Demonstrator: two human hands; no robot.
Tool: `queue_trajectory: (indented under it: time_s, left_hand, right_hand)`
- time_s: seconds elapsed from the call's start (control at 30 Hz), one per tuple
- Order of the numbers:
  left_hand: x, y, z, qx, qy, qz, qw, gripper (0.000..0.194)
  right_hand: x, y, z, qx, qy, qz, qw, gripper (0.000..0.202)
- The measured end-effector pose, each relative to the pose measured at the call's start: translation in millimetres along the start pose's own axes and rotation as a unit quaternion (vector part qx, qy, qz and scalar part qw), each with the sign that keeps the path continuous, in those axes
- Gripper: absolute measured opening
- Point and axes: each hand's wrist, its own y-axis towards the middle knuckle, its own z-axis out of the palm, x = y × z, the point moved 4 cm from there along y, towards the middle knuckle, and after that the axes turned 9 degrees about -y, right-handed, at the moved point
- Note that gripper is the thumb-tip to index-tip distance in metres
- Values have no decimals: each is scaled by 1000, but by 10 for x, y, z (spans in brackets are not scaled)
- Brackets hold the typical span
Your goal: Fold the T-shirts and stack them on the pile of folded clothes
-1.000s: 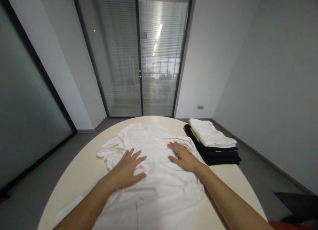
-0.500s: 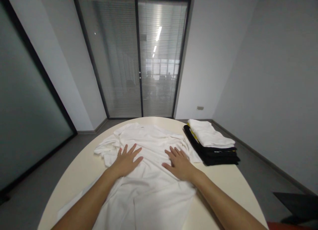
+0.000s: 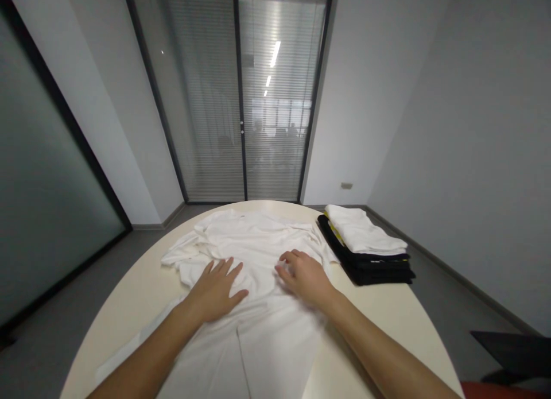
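Observation:
A white shirt lies spread and wrinkled over the middle of the round table, its lower part reaching the bottom edge of the view. My left hand rests on it left of centre, palm down with fingers apart. On the right side of the shirt, my right hand has its fingers curled, with thumb and index finger apart. Some blur surrounds this hand, and no cloth shows clearly gripped in it.
A folded white garment tops a stack of folded black clothes at the table's right. The pale round table stands before glass doors. A dark object and something red are at lower right.
My right hand has shifted slightly left and its fingers have curled from lying flat. My left hand has moved a little toward me. The shirt's right sleeve has drawn inward, and its folds have changed.

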Motion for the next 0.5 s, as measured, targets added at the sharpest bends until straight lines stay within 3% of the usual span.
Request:
queue_trajectory:
  time_s: [0.17, 0.33, 0.5]
  left_hand:
    - [57, 237, 41, -4, 11, -7, 1000, 75]
    - [38, 211, -118, -39, 31, 4, 999, 56]
    - [58, -6, -160, -1, 10, 17, 1000, 54]
  right_hand:
    - [235, -104, 210, 65, -25, 46, 997, 47]
    - [-105, 128, 480, 68, -7, 34, 997, 65]
    - [-358, 302, 441, -15, 24, -18, 999, 49]
